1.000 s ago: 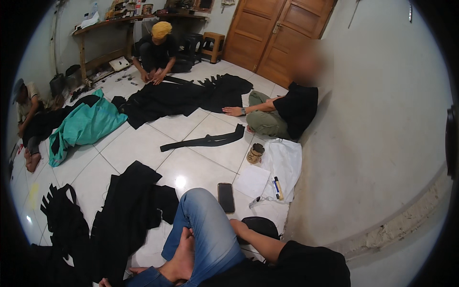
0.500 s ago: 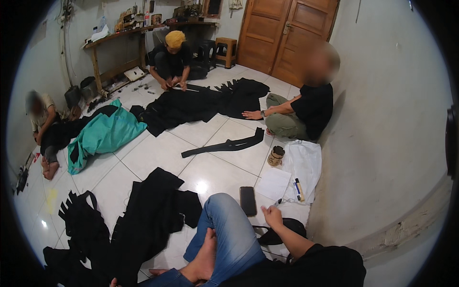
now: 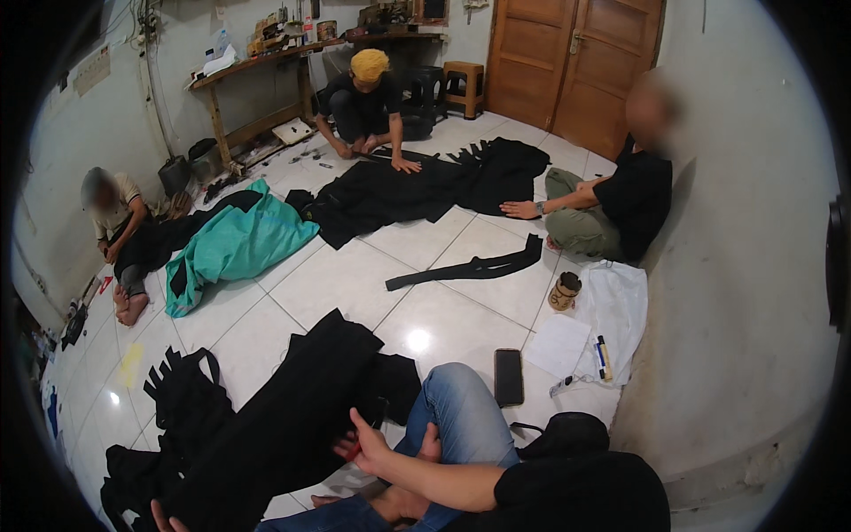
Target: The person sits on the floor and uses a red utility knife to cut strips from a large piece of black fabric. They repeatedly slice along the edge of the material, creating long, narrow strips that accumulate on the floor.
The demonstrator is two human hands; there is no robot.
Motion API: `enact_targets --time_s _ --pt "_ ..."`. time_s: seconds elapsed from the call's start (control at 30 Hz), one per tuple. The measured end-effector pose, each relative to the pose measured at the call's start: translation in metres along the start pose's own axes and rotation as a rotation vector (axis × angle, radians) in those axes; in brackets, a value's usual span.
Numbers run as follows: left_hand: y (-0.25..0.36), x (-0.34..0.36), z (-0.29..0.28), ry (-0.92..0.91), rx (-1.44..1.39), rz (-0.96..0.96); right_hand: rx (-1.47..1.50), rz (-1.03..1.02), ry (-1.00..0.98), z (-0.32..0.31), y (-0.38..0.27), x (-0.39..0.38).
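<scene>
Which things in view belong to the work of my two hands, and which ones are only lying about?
Apparently in the work:
black cloth, at the left hand
small red item, at the right hand; its kind is unclear

Apparently just lying about:
phone
white paper
marker
brown container

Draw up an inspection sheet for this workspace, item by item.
Surface: glossy white tiled floor.
Work items: large black cloth piece; small red object, kind unclear.
Clutter: black rectangular phone, white paper sheet, brown round container.
Hands: right hand at the red object, grip unclear; left hand by the cloth, partly cut off.
Cables: nothing seen on the open tiles.
Surroundings: three co-workers, brown wooden double door.
</scene>
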State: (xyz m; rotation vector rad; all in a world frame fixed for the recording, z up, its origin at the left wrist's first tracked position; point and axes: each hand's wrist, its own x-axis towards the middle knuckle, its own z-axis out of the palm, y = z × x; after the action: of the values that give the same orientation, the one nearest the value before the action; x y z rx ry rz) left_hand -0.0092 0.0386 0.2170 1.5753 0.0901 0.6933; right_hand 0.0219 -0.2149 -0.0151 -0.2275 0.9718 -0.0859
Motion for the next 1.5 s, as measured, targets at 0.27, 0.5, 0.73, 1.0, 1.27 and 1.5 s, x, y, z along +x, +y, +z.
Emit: enact_targets --time_s 0.27,0.5,0.73,1.0,1.27,1.5 --pt "0.015 0.003 -0.061 0.026 -0.026 0.049 -0.137 -0.240 -0.091 0.043 -0.049 -0.004" --pt "0.051 -0.024 -0.079 -0.023 -0.551 0.036 -0.057 -0.226 0.019 0.016 -0.062 0.092" --pt "0.067 -0.037 -0.098 -0.022 -0.544 0.092 -0.490 -0.442 0.316 0.014 -0.036 0.120" --pt "0.047 -0.023 -0.142 0.136 -0.094 0.118 -0.270 -0.635 -0.037 0.020 -0.077 0.058" --pt "0.033 0.011 -0.156 -0.073 0.173 0.448 0.063 -0.977 -0.251 0.042 -0.211 -0.067" --pt "0.131 0.158 -0.102 -0.240 -0.336 0.253 0.125 -1.232 -0.448 0.172 -0.373 -0.243"
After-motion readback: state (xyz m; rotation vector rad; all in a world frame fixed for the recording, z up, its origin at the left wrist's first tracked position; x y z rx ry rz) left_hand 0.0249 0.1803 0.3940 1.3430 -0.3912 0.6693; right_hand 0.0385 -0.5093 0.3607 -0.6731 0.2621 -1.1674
